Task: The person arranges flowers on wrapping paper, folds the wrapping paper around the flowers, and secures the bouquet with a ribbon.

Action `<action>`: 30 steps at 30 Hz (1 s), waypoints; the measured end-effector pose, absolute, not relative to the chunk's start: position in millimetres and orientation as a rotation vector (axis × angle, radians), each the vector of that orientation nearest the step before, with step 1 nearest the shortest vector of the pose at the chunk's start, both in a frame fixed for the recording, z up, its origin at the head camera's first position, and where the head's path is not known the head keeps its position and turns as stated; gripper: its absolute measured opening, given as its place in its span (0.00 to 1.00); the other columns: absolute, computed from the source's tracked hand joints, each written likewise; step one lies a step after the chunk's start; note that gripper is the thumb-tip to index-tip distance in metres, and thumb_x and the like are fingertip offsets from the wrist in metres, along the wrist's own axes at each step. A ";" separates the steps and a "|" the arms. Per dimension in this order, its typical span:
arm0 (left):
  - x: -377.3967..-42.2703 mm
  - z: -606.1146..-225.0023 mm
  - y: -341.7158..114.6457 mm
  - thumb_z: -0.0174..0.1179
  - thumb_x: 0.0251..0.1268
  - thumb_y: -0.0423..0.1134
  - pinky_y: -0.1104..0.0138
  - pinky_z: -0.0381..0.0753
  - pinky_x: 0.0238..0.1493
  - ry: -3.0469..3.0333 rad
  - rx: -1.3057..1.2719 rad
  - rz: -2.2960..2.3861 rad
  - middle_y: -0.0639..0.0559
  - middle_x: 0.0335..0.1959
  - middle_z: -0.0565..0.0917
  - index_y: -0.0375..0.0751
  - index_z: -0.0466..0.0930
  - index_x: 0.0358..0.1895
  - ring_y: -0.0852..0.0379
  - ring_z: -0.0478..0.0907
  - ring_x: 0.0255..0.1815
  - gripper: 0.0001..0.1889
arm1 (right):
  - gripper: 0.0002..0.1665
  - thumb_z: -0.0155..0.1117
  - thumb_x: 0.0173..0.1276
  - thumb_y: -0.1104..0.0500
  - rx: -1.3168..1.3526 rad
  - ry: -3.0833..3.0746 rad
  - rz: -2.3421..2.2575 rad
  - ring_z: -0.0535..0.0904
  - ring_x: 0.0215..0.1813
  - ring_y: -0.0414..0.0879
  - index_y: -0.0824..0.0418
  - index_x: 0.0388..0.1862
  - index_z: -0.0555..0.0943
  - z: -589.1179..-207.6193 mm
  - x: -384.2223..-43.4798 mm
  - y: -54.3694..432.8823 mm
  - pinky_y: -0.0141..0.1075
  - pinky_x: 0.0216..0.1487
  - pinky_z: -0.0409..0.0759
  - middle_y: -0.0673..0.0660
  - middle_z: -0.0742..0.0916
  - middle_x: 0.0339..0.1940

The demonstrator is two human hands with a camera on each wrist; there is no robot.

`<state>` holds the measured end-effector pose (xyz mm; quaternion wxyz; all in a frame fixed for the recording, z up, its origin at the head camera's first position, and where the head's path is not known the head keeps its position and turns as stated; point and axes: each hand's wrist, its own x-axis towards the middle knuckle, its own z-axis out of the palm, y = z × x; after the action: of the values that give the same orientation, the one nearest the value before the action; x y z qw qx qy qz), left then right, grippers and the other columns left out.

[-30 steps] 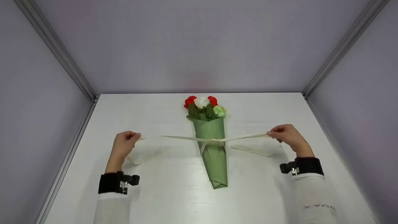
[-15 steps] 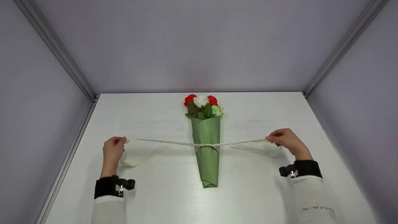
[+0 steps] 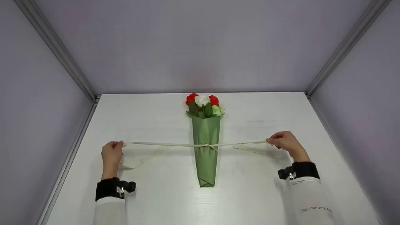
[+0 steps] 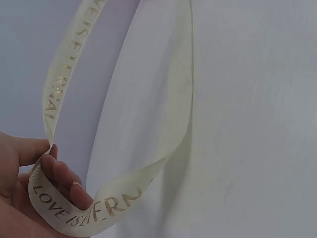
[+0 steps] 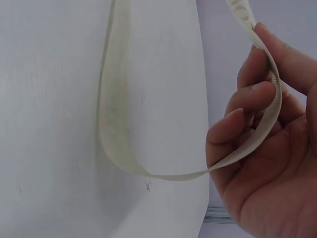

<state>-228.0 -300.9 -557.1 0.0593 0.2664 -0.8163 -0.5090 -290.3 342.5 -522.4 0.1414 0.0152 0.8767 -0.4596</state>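
Observation:
A bouquet lies on the table, its red, white and pale green flowers (image 3: 202,101) pointing away and its stems hidden in green wrapping paper (image 3: 206,131). A cream ribbon (image 3: 162,144) circles the wrap and crosses in a knot at its front. My left hand (image 3: 112,154) pinches one length of ribbon between thumb and finger, stretched out to the left. On the other side my right hand (image 3: 285,142) pinches the opposite length. Gold lettering shows on the ribbon (image 4: 67,74) in the left wrist view. Loose tails (image 5: 116,99) loop down from both hands onto the table.
The white table (image 3: 250,193) has grey panels along its back and both sides. Metal frame posts (image 3: 90,90) stand at the back corners. Each wrist wears a black strap with a small camera.
My left hand has moved left and toward me, drawing the ribbon straighter. The bouquet has shifted slightly left and turned more upright in view. My right hand has lowered slightly.

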 end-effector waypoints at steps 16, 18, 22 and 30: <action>-222.1 -564.5 -305.0 0.40 0.78 0.38 0.45 0.70 0.56 -2.433 0.909 -1.490 0.26 0.53 0.74 0.18 0.70 0.57 0.33 0.71 0.55 0.22 | 0.23 0.71 0.63 0.53 0.356 2.587 -1.287 0.77 0.33 0.46 0.72 0.45 0.83 -548.6 -283.8 344.5 0.39 0.37 0.78 0.56 0.83 0.35; -221.9 -565.9 -305.5 0.40 0.78 0.38 0.44 0.68 0.57 -2.433 0.952 -1.455 0.25 0.54 0.73 0.18 0.69 0.58 0.31 0.70 0.57 0.22 | 0.24 0.72 0.62 0.53 0.377 2.593 -1.264 0.77 0.33 0.45 0.73 0.46 0.83 -549.6 -283.0 344.6 0.38 0.36 0.77 0.56 0.83 0.35; -219.8 -568.1 -307.1 0.39 0.77 0.37 0.42 0.66 0.59 -2.423 1.022 -1.420 0.24 0.56 0.72 0.17 0.69 0.58 0.29 0.69 0.59 0.22 | 0.24 0.73 0.61 0.54 0.390 2.599 -1.240 0.77 0.32 0.44 0.73 0.45 0.84 -550.7 -281.1 346.5 0.37 0.34 0.77 0.56 0.85 0.35; -215.7 -568.9 -310.5 0.37 0.78 0.38 0.42 0.65 0.61 -2.398 1.070 -1.426 0.23 0.58 0.71 0.17 0.67 0.60 0.28 0.67 0.60 0.24 | 0.24 0.72 0.61 0.53 0.400 2.619 -1.230 0.80 0.40 0.50 0.73 0.45 0.84 -553.7 -276.0 356.4 0.37 0.38 0.78 0.65 0.85 0.45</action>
<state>-215.7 -310.5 -568.9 0.0768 0.3570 -0.8001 -0.4759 -276.0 356.4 -553.7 0.1100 0.1362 0.8912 -0.4185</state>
